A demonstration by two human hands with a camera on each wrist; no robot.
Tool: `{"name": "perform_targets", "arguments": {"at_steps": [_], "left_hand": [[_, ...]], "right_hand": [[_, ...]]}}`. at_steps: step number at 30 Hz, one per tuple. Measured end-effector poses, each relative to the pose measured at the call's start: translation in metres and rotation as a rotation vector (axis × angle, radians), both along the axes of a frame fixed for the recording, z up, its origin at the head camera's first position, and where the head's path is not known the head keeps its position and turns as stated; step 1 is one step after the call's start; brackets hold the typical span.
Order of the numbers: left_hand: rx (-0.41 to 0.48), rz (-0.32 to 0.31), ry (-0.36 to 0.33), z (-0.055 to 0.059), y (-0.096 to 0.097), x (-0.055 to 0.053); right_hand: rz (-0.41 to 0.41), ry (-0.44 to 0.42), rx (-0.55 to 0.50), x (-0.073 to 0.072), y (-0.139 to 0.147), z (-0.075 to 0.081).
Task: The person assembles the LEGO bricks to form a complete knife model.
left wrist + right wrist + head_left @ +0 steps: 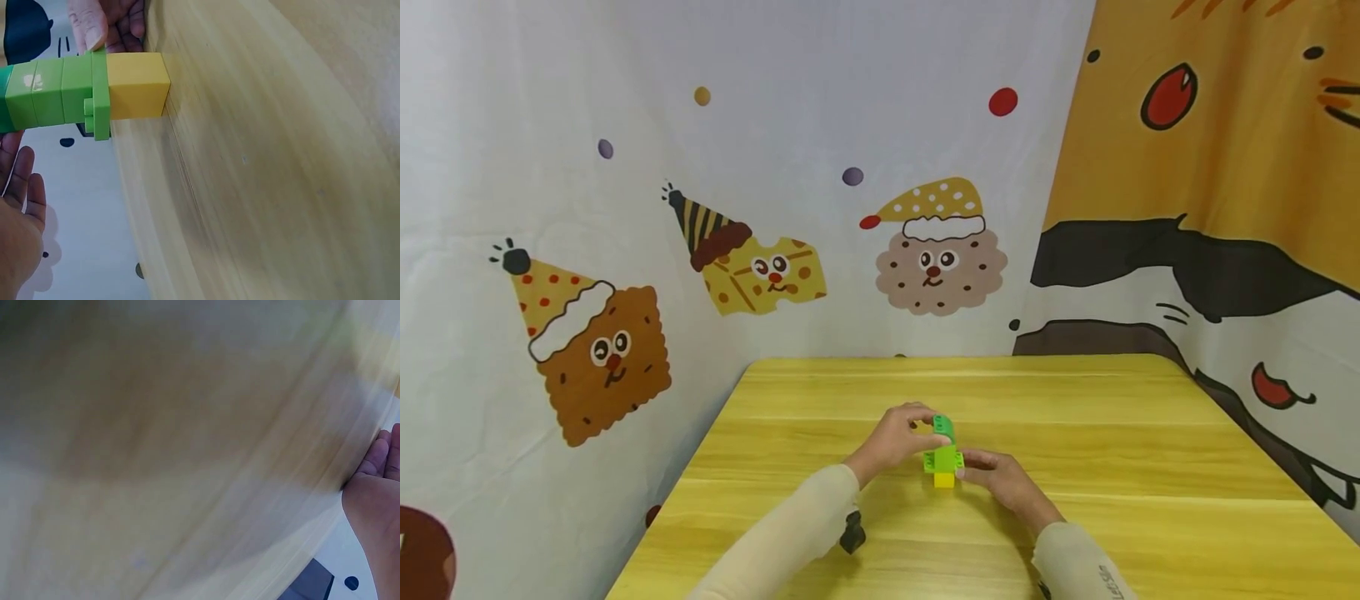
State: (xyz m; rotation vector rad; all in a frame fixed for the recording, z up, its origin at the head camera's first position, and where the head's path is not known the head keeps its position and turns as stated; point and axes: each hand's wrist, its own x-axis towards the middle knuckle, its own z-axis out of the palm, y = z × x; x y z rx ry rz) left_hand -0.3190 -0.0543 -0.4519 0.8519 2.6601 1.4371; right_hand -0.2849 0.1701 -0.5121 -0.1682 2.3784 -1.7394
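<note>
A small tower of toy building blocks stands upright on the table. Its base is a yellow block (139,85), topped by a wider light green plate (101,100) that juts out on both sides. Light green blocks (49,92) come above that, and a dark green block (943,425) caps the tower. My left hand (897,439) holds the upper part, thumb on the near side and fingers behind. On the right, my right hand (1003,482) pinches the plate's edge; its thumb touches the plate in the left wrist view. Only part of the right hand (370,487) shows in the right wrist view.
The wood-grain table (1075,400) reaches back to a hanging cloth (850,100) printed with cartoon biscuits and animals. A black device (852,533) is strapped at the left wrist, beside the cream sleeve (790,529).
</note>
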Motion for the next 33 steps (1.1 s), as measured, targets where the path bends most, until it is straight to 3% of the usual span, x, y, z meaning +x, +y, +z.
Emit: {"name": "perform_targets", "arguments": {"at_steps": [7, 11, 25, 33], "left_hand": [[0.078, -0.005, -0.065, -0.0033, -0.0073, -0.0020], [0.075, -0.007, -0.074, -0.0020, -0.0086, -0.0033], [0.042, -0.037, -0.039, -0.0025, -0.0074, -0.0024], [0.025, -0.024, -0.024, -0.0014, -0.0065, 0.0015]], "right_hand": [[-0.019, -0.003, -0.008, -0.0008, -0.0011, -0.0011], [-0.019, -0.001, -0.014, -0.0006, -0.0006, -0.0013], [-0.012, 0.007, 0.010, -0.0005, -0.0006, 0.0004], [-0.006, 0.000, 0.027, -0.0010, 0.0000, 0.0004]]}}
